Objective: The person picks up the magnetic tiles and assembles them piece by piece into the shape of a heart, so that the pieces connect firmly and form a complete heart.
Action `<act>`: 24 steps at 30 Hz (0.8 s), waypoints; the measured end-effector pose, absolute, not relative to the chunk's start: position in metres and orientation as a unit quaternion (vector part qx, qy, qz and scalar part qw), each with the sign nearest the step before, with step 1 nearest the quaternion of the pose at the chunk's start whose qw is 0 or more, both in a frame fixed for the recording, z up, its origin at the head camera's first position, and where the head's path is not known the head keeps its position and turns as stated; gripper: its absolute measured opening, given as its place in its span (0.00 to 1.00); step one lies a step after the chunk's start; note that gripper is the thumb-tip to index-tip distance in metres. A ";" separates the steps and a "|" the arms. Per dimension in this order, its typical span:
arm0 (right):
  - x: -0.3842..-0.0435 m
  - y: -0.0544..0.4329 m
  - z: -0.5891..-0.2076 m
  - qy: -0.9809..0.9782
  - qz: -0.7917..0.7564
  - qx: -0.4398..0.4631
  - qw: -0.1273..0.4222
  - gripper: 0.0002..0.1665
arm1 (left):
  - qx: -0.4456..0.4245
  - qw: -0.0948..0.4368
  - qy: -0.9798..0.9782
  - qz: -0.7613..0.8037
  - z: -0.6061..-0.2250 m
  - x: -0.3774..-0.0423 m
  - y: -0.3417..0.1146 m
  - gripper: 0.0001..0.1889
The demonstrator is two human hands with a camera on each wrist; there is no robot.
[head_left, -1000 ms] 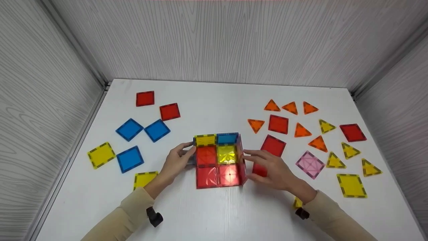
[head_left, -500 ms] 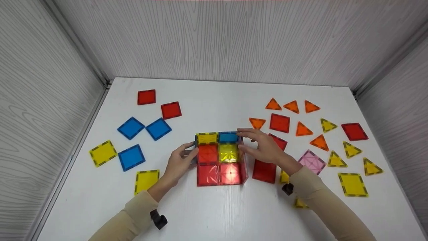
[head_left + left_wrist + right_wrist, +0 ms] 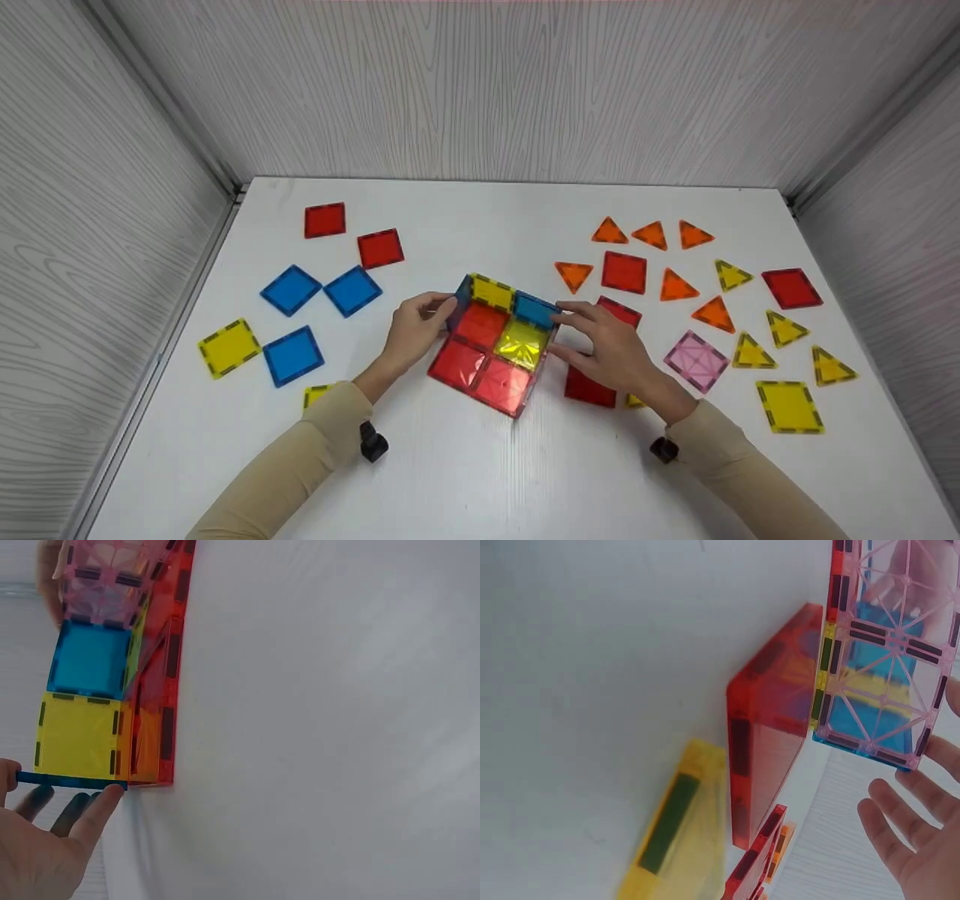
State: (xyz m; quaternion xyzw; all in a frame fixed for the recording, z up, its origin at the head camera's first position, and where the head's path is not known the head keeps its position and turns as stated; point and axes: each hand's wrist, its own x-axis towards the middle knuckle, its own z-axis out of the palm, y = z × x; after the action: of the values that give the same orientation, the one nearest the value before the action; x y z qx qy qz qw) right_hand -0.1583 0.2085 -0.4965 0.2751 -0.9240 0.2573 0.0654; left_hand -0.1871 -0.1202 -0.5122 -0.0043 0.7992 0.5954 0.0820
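A build of magnetic tiles (image 3: 480, 326) stands at the middle of the table, turned at an angle. Its floor is red and yellow squares; a yellow square (image 3: 79, 735) and a blue square (image 3: 90, 660) form the back wall. Two pink squares (image 3: 889, 694) make the right side. My left hand (image 3: 415, 330) grips the blue tile of the left side (image 3: 71, 781), thumb and forefinger at its edges, other fingertips behind it. At the back right corner, my right hand (image 3: 611, 345) touches the build with spread, loosely bent fingers; in the right wrist view its fingertips are right at the blue tile's edge.
Loose red squares (image 3: 325, 220) and blue squares (image 3: 291, 290) lie on the left, near a yellow square (image 3: 229, 348). On the right are orange triangles (image 3: 650, 235), yellow triangles (image 3: 787, 328), a pink square (image 3: 697, 361) and red squares (image 3: 624, 272), some beside the right hand.
The build has turned clockwise as seen from above, its left side moving away from me with my left hand. My right hand has shifted from the right side to the back right corner.
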 end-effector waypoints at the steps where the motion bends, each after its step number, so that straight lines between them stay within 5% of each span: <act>1: -0.157 0.208 -0.497 -0.925 0.253 0.275 0.072 0.29 | 0.002 0.081 0.801 0.594 -0.512 -0.189 -0.119 0.20; 8: -0.153 0.208 -0.497 -0.926 0.248 0.270 0.091 0.28 | 0.038 0.075 0.841 0.535 -0.510 -0.180 -0.139 0.23; 24: -0.155 0.209 -0.496 -0.925 0.243 0.276 0.094 0.27 | 0.089 0.094 0.948 0.290 -0.521 -0.087 -0.269 0.36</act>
State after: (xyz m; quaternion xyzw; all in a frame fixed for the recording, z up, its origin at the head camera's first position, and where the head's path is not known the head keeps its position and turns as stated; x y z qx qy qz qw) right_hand -0.1554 0.2088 -0.4964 0.2764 -0.9251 0.2427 0.0943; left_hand -0.0867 -0.2686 -0.5212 0.0889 0.9483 0.2898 0.0943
